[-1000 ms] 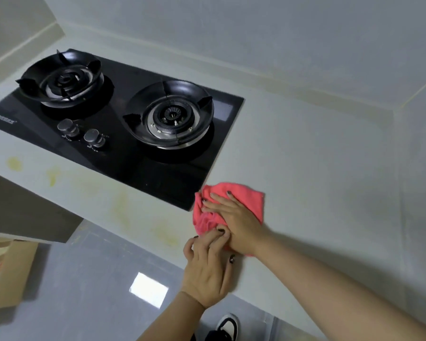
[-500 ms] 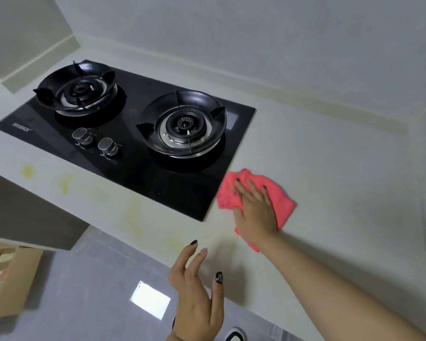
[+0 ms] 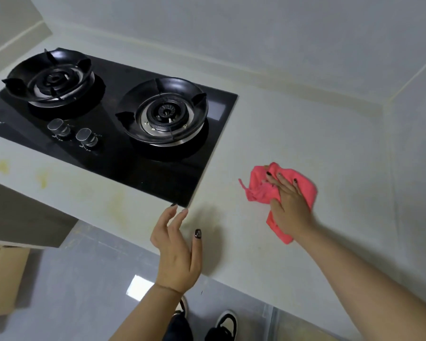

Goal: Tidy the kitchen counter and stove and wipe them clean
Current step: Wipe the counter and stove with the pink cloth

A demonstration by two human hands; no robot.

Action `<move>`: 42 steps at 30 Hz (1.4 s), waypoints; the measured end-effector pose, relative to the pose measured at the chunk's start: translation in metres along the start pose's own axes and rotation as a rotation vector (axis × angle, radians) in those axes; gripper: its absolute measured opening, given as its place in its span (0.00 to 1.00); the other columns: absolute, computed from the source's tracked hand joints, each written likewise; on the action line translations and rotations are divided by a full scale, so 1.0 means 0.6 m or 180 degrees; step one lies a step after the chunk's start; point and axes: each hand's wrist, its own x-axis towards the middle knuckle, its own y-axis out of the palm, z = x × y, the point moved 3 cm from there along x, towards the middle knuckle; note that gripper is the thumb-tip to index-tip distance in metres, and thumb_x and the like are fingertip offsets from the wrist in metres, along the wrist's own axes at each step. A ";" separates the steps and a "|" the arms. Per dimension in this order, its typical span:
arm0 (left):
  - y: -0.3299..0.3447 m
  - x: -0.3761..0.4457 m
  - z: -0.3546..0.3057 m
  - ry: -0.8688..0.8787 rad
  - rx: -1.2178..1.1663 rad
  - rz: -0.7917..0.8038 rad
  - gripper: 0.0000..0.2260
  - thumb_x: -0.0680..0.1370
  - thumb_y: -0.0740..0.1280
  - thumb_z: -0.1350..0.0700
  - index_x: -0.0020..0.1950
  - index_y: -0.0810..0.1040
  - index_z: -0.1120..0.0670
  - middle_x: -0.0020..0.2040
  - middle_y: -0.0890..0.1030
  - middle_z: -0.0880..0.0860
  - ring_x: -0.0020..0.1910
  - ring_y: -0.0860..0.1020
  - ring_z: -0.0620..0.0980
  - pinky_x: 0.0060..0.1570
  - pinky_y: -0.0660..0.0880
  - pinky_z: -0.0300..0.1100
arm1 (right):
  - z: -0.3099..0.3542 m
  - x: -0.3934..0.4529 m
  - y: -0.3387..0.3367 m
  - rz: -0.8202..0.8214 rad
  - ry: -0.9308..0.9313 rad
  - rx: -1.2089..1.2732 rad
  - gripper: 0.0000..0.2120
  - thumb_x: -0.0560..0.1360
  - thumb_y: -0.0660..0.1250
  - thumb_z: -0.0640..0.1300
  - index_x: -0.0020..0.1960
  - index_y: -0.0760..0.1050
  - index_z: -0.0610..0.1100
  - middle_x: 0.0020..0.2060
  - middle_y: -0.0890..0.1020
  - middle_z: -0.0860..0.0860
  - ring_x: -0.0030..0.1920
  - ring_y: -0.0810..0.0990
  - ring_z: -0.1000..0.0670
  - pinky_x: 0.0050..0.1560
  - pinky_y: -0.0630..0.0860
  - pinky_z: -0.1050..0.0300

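A crumpled pink cloth (image 3: 303,187) lies on the pale counter (image 3: 293,134), to the right of the black glass stove (image 3: 108,158). My right hand (image 3: 289,207) presses flat on the cloth with its fingers spread. My left hand (image 3: 177,249) hovers over the counter's front edge, near the stove's front right corner, fingers relaxed and holding nothing. The stove has a left burner (image 3: 51,81), a right burner (image 3: 164,114) and two knobs (image 3: 71,132).
Yellow stains (image 3: 116,205) mark the counter's front strip below the stove. Walls close the counter at the back and right. Below the edge are a grey floor, my shoes (image 3: 221,323) and a cardboard box (image 3: 0,279) at lower left.
My right hand has slid the cloth to the right, away from the stove's corner. My left hand let go of the cloth and lifted off, and hovers open.
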 end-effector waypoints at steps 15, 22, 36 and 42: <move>0.018 0.022 -0.048 -0.0174 -0.0296 -0.0057 0.20 0.76 0.57 0.56 0.67 0.67 0.62 0.68 0.64 0.61 0.70 0.63 0.55 0.72 0.55 0.41 | 0.163 -0.138 0.109 0.0153 -0.0663 -0.0393 0.24 0.74 0.58 0.52 0.68 0.73 0.48 0.70 0.72 0.53 0.75 0.61 0.50 0.73 0.54 0.45; 0.001 0.050 -0.060 0.0019 -0.0445 0.0124 0.19 0.79 0.57 0.55 0.67 0.68 0.62 0.67 0.64 0.62 0.70 0.62 0.55 0.72 0.57 0.43 | 0.032 -0.141 0.025 -0.0678 0.0903 -0.0639 0.28 0.69 0.53 0.48 0.64 0.77 0.40 0.67 0.74 0.46 0.71 0.68 0.45 0.72 0.55 0.45; 0.049 0.242 0.061 0.0713 0.0061 0.1624 0.17 0.75 0.55 0.58 0.60 0.74 0.58 0.60 0.73 0.53 0.58 0.71 0.53 0.62 0.67 0.43 | 0.156 0.014 0.097 -0.0287 0.0610 -0.0840 0.32 0.68 0.54 0.52 0.70 0.71 0.42 0.70 0.71 0.47 0.73 0.64 0.43 0.71 0.53 0.41; 0.106 0.289 0.094 0.0948 0.0519 0.1833 0.17 0.77 0.54 0.57 0.62 0.74 0.58 0.63 0.72 0.56 0.61 0.70 0.55 0.61 0.68 0.52 | 0.198 -0.007 0.141 -0.0018 -0.0150 -0.0604 0.27 0.76 0.51 0.53 0.69 0.72 0.43 0.71 0.69 0.48 0.74 0.63 0.44 0.70 0.57 0.41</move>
